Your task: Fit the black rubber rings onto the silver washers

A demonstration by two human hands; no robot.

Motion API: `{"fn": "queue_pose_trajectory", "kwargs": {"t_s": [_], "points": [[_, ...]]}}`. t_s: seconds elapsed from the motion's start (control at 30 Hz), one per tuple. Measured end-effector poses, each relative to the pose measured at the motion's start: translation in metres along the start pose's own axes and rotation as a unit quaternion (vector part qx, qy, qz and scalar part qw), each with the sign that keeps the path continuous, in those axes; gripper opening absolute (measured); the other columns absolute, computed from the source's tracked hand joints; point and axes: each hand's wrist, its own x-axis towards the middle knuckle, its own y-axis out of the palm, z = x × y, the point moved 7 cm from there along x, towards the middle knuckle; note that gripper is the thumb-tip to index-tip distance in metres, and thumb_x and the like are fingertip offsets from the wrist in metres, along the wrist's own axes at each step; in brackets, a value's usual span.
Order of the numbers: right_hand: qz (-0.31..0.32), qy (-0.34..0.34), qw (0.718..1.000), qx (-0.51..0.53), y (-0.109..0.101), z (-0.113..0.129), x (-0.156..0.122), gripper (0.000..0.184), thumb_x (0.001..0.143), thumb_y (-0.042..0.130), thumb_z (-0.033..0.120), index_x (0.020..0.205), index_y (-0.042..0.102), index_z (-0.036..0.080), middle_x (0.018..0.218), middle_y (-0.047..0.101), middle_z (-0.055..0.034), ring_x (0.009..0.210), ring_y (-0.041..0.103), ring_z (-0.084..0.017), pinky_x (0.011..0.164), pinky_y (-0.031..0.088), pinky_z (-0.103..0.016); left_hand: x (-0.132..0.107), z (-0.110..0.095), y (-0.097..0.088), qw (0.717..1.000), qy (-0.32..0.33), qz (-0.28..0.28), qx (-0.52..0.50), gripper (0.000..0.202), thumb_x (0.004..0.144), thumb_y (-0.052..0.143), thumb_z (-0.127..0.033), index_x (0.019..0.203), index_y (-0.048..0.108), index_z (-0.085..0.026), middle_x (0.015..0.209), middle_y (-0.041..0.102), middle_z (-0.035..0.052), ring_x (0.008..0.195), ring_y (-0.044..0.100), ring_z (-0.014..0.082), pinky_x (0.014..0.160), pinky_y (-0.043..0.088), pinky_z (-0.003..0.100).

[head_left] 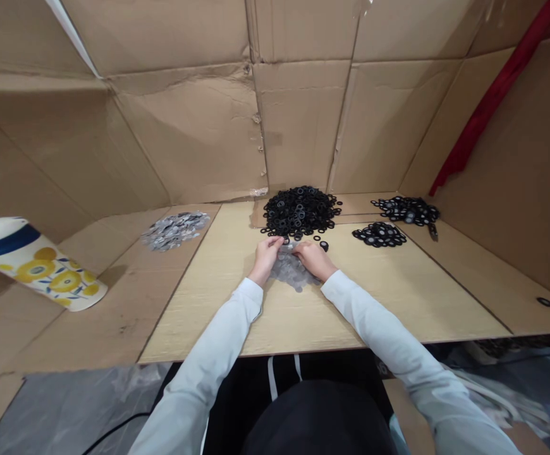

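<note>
My left hand (265,258) is closed in a pinch, its fingertips on a black ring (286,240) at the front edge of the large heap of black rings (301,212). Fingers bent, my right hand (313,259) pinches over the small pile of translucent grey discs (290,270); what lies between its fingertips is too small to make out. The two hands face each other, a short gap apart. Just beyond my right knuckles lies a black ring with a pale centre (323,246), beside a loose black ring (317,238).
Black rings with pale centres form a nearer pile (379,234) and a farther pile (408,210) to the right. Silvery grey discs (174,230) lie at left. A flowered cylinder (47,265) leans far left. Cardboard walls (303,120) enclose the wooden board (303,328). Another ring (545,302) lies far right.
</note>
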Motion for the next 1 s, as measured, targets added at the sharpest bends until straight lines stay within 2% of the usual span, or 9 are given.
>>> {"fn": "queue_pose_trajectory", "kwargs": {"t_s": [0.1, 0.17, 0.27, 0.43, 0.6, 0.7, 0.87, 0.93, 1.0], "points": [[-0.044, 0.001, 0.999, -0.026, -0.006, 0.002, 0.0, 0.027, 0.087, 0.042, 0.018, 0.099, 0.065, 0.015, 0.096, 0.066, -0.0113, 0.097, 0.054, -0.022, 0.087, 0.04, -0.031, -0.001, 0.001, 0.002, 1.0, 0.0, 0.007, -0.004, 0.017, 0.067, 0.065, -0.029, 0.074, 0.064, -0.014, 0.068, 0.062, 0.0021, 0.052, 0.047, 0.0078, 0.047, 0.032, 0.019], [-0.062, -0.012, 0.998, -0.025, -0.005, 0.005, 0.001, 0.028, 0.088, 0.042, 0.022, 0.105, 0.062, 0.012, 0.102, 0.064, -0.0128, 0.102, 0.052, -0.022, 0.091, 0.038, -0.032, -0.001, 0.001, 0.002, 1.0, 0.001, 0.008, -0.006, 0.018, 0.066, 0.065, -0.03, 0.074, 0.064, -0.014, 0.068, 0.062, 0.0021, 0.052, 0.048, 0.0078, 0.047, 0.033, 0.019], [-0.039, -0.039, 0.998, -0.002, 0.003, 0.008, 0.002, 0.03, 0.089, 0.041, 0.022, 0.11, 0.06, 0.012, 0.112, 0.062, -0.0132, 0.107, 0.052, -0.02, 0.093, 0.037, -0.03, 0.0, 0.002, 0.002, 1.0, 0.001, 0.004, -0.002, 0.017, 0.066, 0.065, -0.028, 0.074, 0.065, -0.013, 0.064, 0.06, 0.0011, 0.051, 0.046, 0.0073, 0.046, 0.032, 0.019], [-0.013, -0.013, 1.0, -0.009, 0.003, 0.006, 0.001, 0.026, 0.088, 0.041, 0.017, 0.096, 0.066, 0.017, 0.101, 0.067, -0.0103, 0.097, 0.058, -0.02, 0.086, 0.039, -0.03, -0.001, 0.0, 0.002, 1.0, 0.005, 0.007, 0.009, 0.014, 0.068, 0.063, -0.026, 0.073, 0.064, -0.013, 0.059, 0.057, 0.0001, 0.049, 0.045, 0.0068, 0.045, 0.031, 0.018], [-0.08, 0.027, 0.996, -0.015, -0.018, 0.002, -0.003, 0.023, 0.086, 0.044, 0.018, 0.086, 0.066, 0.015, 0.092, 0.067, -0.0115, 0.094, 0.057, -0.022, 0.083, 0.039, -0.031, -0.001, 0.002, 0.001, 1.0, 0.005, 0.004, 0.019, 0.014, 0.069, 0.061, -0.025, 0.074, 0.065, -0.013, 0.059, 0.057, -0.0002, 0.048, 0.044, 0.0065, 0.044, 0.03, 0.018], [-0.12, 0.064, 0.99, 0.049, -0.027, -0.006, -0.005, 0.016, 0.081, 0.051, 0.019, 0.083, 0.067, 0.015, 0.088, 0.068, -0.0093, 0.087, 0.059, -0.019, 0.078, 0.041, -0.028, 0.0, 0.003, 0.001, 1.0, 0.004, 0.006, 0.024, 0.016, 0.07, 0.06, -0.027, 0.076, 0.065, -0.013, 0.062, 0.059, 0.0004, 0.048, 0.044, 0.0063, 0.043, 0.03, 0.018], [-0.13, 0.102, 0.964, 0.207, -0.023, -0.019, -0.004, 0.008, 0.072, 0.063, 0.023, 0.073, 0.069, 0.017, 0.073, 0.069, -0.005, 0.069, 0.06, -0.017, 0.071, 0.044, -0.029, 0.001, 0.001, -0.002, 0.999, 0.011, -0.004, 0.035, 0.016, 0.069, 0.061, -0.028, 0.076, 0.065, -0.014, 0.066, 0.062, 0.0016, 0.049, 0.045, 0.0067, 0.044, 0.03, 0.018], [-0.145, 0.116, 0.939, 0.289, -0.022, -0.024, -0.005, 0.01, 0.07, 0.063, 0.023, 0.074, 0.071, 0.017, 0.073, 0.07, -0.0056, 0.069, 0.062, -0.018, 0.07, 0.046, -0.03, 0.001, 0.001, -0.002, 0.999, 0.013, -0.003, 0.038, 0.016, 0.069, 0.061, -0.028, 0.076, 0.066, -0.014, 0.065, 0.061, 0.0015, 0.05, 0.046, 0.007, 0.045, 0.03, 0.019], [-0.155, 0.118, 0.896, 0.398, -0.019, -0.026, -0.005, 0.016, 0.069, 0.063, 0.027, 0.077, 0.071, 0.016, 0.078, 0.07, -0.0065, 0.07, 0.063, -0.018, 0.069, 0.049, -0.031, 0.0, 0.001, -0.001, 0.999, 0.011, 0.002, 0.039, 0.017, 0.069, 0.061, -0.028, 0.077, 0.066, -0.014, 0.065, 0.062, 0.0017, 0.05, 0.047, 0.0075, 0.046, 0.031, 0.019]]}}
